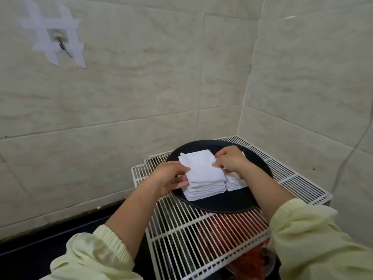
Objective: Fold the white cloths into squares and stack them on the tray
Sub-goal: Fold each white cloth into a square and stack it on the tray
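Note:
A round black tray [222,205] sits on a white wire rack. On it stands a stack of folded white cloths [205,189], with a second, lower stack [235,183] just to its right. A folded white cloth [199,164] lies on top of the left stack. My left hand [171,176] grips the cloth's left edge, fingers curled under it. My right hand [230,160] pinches its right edge and hides part of the second stack.
The white wire rack [201,239] stands in a tiled corner, walls close behind and to the right. Red and orange items [238,233] show beneath the rack. A metal hook [62,45] is taped to the wall at upper left. A dark counter [40,251] lies at lower left.

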The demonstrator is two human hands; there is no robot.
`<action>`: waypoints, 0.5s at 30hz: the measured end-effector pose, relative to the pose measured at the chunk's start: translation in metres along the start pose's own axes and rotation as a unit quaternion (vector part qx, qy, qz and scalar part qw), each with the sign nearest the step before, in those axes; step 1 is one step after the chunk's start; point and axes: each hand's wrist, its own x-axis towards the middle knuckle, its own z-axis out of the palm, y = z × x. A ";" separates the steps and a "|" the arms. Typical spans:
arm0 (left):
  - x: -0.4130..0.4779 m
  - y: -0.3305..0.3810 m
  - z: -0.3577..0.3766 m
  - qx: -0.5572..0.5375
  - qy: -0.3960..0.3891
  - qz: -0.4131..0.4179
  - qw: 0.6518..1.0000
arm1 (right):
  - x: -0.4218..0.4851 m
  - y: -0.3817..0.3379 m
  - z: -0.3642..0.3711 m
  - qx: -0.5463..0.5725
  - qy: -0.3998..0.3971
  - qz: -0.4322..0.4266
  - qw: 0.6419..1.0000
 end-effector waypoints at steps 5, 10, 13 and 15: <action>0.008 -0.009 -0.003 -0.001 0.017 -0.016 1.000 | 0.006 0.000 0.012 -0.112 -0.001 -0.007 0.994; 0.009 -0.014 -0.003 0.005 0.037 -0.011 0.999 | 0.005 -0.002 0.016 -0.178 0.009 -0.016 0.984; 0.006 -0.014 -0.006 0.012 0.055 0.001 0.998 | -0.001 -0.008 0.014 -0.190 0.027 -0.034 0.981; 0.002 -0.013 -0.010 0.025 0.069 0.016 0.997 | -0.006 -0.013 0.013 -0.205 0.054 -0.061 0.975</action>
